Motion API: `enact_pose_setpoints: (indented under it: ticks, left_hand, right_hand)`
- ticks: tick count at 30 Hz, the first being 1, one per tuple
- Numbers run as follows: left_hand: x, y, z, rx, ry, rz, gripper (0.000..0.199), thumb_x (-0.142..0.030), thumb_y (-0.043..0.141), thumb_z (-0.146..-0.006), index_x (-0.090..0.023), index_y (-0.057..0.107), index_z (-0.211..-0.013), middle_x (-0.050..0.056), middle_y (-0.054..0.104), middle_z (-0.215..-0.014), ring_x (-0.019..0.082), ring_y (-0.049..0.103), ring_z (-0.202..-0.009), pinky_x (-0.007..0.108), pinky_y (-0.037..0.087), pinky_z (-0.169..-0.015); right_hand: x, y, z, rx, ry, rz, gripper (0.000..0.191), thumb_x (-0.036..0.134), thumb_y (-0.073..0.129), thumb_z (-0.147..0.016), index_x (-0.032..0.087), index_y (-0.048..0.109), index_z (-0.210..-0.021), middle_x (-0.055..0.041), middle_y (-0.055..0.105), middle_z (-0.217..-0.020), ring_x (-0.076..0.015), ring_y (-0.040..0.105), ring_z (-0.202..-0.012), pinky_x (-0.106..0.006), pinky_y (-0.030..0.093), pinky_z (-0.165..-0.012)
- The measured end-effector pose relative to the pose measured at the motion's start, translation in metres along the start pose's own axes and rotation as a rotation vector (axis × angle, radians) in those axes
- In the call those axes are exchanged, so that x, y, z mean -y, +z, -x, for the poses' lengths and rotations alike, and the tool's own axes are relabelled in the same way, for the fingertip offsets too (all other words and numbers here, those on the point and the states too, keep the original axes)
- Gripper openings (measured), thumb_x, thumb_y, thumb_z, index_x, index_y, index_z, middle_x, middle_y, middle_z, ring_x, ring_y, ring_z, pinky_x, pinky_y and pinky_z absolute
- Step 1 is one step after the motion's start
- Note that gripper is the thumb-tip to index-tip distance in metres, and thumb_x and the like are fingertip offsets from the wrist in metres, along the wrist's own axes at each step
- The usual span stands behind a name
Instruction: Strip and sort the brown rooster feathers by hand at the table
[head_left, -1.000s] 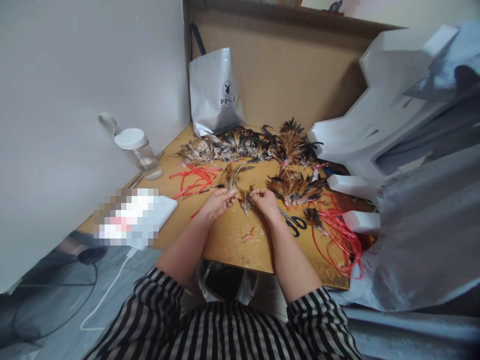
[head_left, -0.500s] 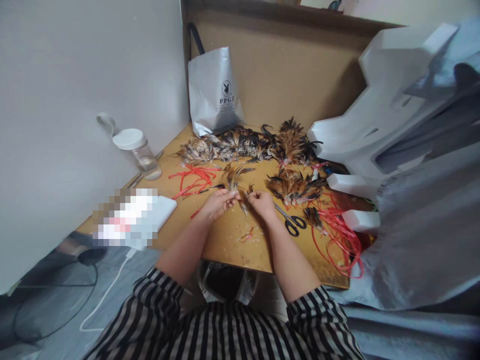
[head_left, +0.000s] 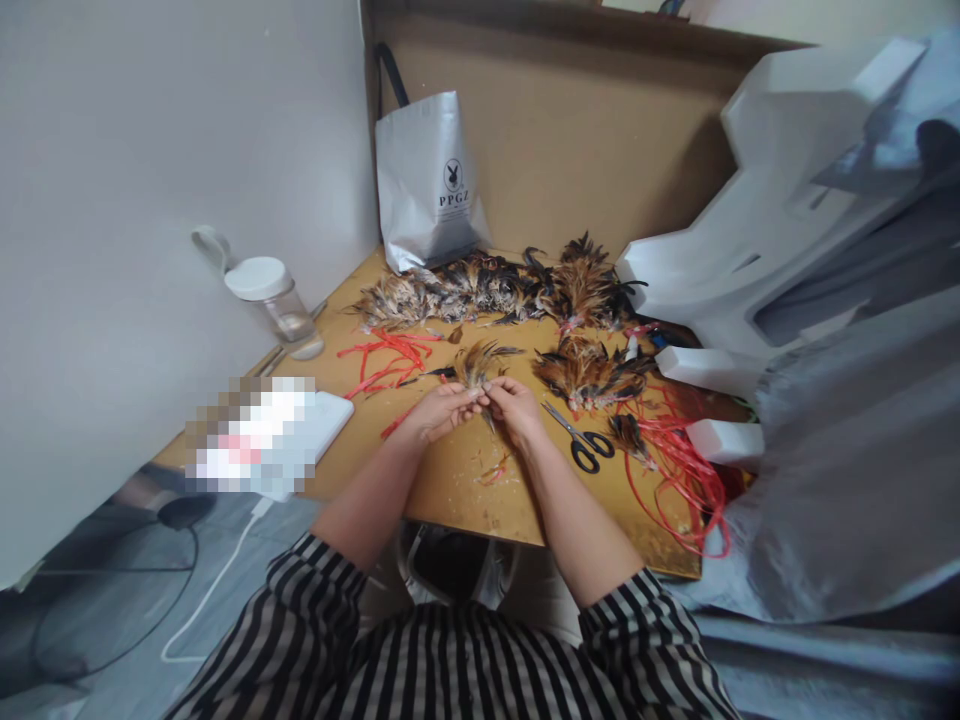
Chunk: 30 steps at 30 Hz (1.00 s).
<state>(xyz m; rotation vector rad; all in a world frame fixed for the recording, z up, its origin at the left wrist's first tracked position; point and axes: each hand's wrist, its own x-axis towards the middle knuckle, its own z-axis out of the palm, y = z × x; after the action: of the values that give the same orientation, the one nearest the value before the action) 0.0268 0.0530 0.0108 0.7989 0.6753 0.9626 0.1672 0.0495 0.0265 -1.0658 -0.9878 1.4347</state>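
Observation:
A small bunch of brown and black feathers stands fanned out above my fingers, over the middle of the table. My left hand is closed, pinching the bunch near its base. My right hand meets it there, thumb and finger pressed together at the quill ends; what exactly they grip is hidden. Just right of my right hand lie black-handled scissors on the tabletop. Beyond them is a pile of brown feathers. Red plastic strips lie behind my left hand.
A long heap of feathers runs along the back below a silver bag. To the left stand a lidded jar and a white device with a cable. Red strands and white foam blocks are at the right.
My right hand has moved left, from a little apart, to meet my left hand at the base of the bunch. The feathers now lean further right.

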Motion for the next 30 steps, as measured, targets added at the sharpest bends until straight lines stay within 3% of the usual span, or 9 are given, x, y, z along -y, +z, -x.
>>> enact_pose_setpoints:
  ticks: [8, 19, 30]
  left_hand:
    - [-0.0027, -0.0014, 0.0020, 0.053, 0.023, 0.141, 0.016, -0.016, 0.068, -0.067, -0.009, 0.065, -0.081, 0.003, 0.064, -0.073, 0.002, 0.054, -0.057, 0.010, 0.040, -0.050]
    - [-0.0033, 0.0039, 0.0025, -0.073, 0.033, -0.119, 0.024, -0.027, 0.069, -0.068, -0.009, 0.064, -0.082, 0.007, 0.067, -0.075, 0.005, 0.055, -0.052, 0.015, 0.039, -0.047]
    - [-0.0043, 0.0065, 0.0037, -0.060, 0.024, -0.213, 0.030, -0.036, 0.071, -0.063, -0.009, 0.065, -0.073, 0.005, 0.063, -0.060, 0.005, 0.052, -0.048, 0.015, 0.035, -0.045]
  right_hand:
    - [0.0067, -0.0055, 0.0024, 0.272, 0.106, -0.181, 0.024, 0.034, 0.069, -0.062, 0.015, 0.059, -0.073, -0.0007, 0.060, -0.065, -0.0025, 0.031, -0.041, -0.017, 0.016, -0.038]
    - [0.0040, -0.0073, -0.0008, -0.004, -0.123, 0.065, 0.026, 0.036, 0.072, -0.059, 0.017, 0.054, -0.060, 0.0070, 0.045, -0.043, -0.0045, 0.031, -0.038, -0.020, 0.020, -0.040]
    - [-0.0002, -0.0033, -0.0012, -0.026, -0.160, 0.150, 0.027, 0.039, 0.069, -0.060, 0.017, 0.053, -0.060, 0.0071, 0.044, -0.045, -0.0053, 0.031, -0.041, -0.020, 0.023, -0.042]
